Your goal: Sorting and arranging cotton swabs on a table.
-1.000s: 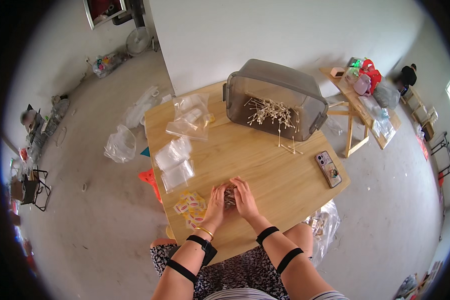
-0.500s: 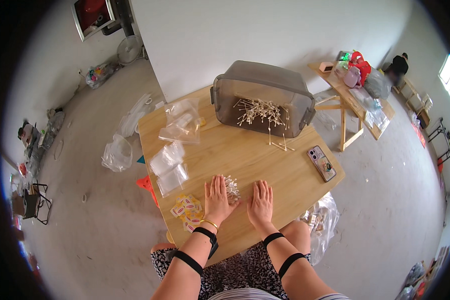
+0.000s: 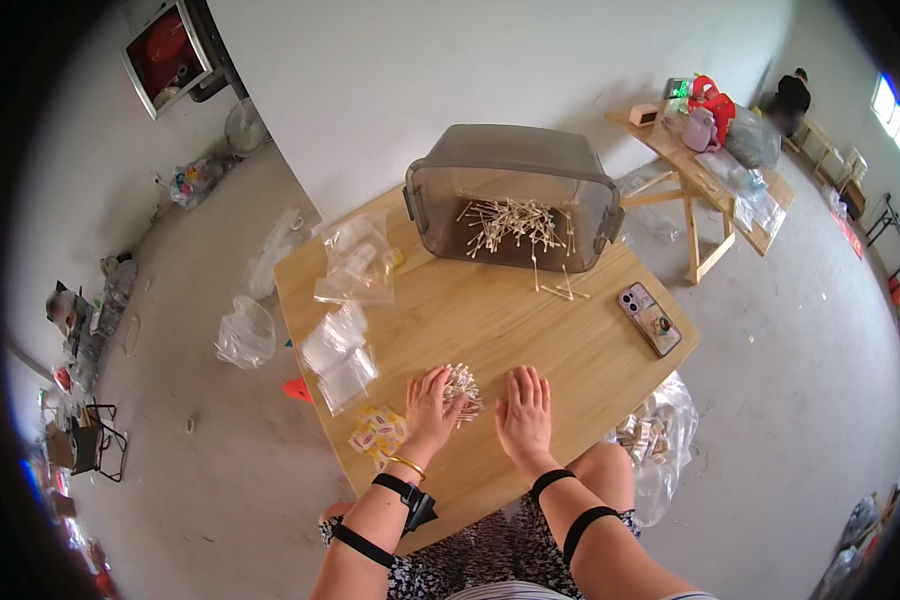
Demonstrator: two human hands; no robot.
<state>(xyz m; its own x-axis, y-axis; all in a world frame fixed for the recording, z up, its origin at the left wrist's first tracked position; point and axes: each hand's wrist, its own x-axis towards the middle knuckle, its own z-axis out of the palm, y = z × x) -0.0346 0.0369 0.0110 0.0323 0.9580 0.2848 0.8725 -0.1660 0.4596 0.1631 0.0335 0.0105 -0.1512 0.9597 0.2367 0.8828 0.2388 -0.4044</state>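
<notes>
My left hand [image 3: 430, 412] is curled round one side of a bundle of cotton swabs [image 3: 463, 388] on the wooden table [image 3: 490, 325], its thumb and fingers against the white tips. A short way to the right, my right hand [image 3: 524, 412] lies flat on the wood, fingers stretched, holding nothing. Small yellow-and-white paper labels [image 3: 377, 432] are spread beside my left wrist. Beyond them lie flat clear plastic bags [image 3: 340, 350]. At the far side a grey see-through plastic bin [image 3: 513, 150] rests on its side, with many loose cotton swabs [image 3: 515, 225] inside and a few spilled out in front.
A phone [image 3: 650, 318] lies near the table's right edge. More clear bags [image 3: 355, 260] sit at the back left. A plastic sack [image 3: 660, 445] stands by my right knee. To the back right is a cluttered side table [image 3: 685, 180], with a person [image 3: 792, 100] beyond.
My left hand has gone from lying straight beside the cotton swabs to curling round them. The right hand stays flat in nearly the same place. The view has shifted slightly.
</notes>
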